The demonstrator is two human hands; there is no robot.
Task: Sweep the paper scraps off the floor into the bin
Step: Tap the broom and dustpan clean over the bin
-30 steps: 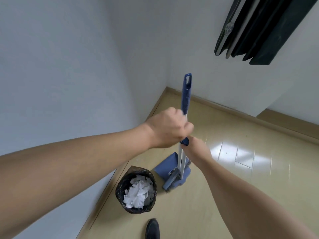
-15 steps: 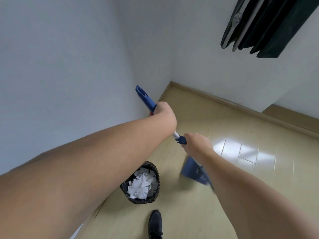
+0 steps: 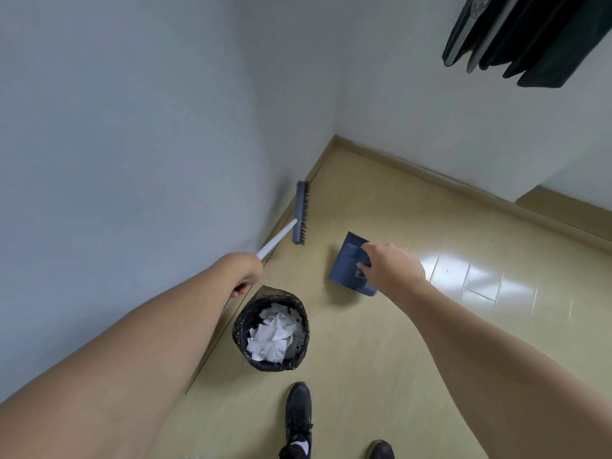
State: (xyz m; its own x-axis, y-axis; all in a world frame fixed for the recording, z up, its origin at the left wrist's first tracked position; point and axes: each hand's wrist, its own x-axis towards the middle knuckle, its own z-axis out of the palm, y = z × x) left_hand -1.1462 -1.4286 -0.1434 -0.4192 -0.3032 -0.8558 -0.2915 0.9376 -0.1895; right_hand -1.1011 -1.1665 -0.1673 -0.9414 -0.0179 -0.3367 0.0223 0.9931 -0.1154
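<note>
A round bin (image 3: 299, 308) lined with a black bag stands on the floor near the left wall, holding crumpled white paper scraps (image 3: 273, 336). My left hand (image 3: 243, 273) grips the white handle of a broom (image 3: 301, 217), whose blue head rests on the floor against the wall. My right hand (image 3: 390, 268) reaches down over a blue dustpan (image 3: 347, 263) standing on the floor right of the broom and appears to hold its handle; the grip is hidden by the hand. No loose scraps show on the floor.
White walls meet in a corner (image 3: 334, 137) ahead, with a wooden skirting board along them. Dark objects (image 3: 516, 34) hang at the upper right. My two black shoes (image 3: 299, 415) stand on the beige floor just behind the bin.
Broom and dustpan were together in both hands; now they are apart. The left hand swung the broom to the left wall, its head down on the floor. The dustpan moved right and lower.
</note>
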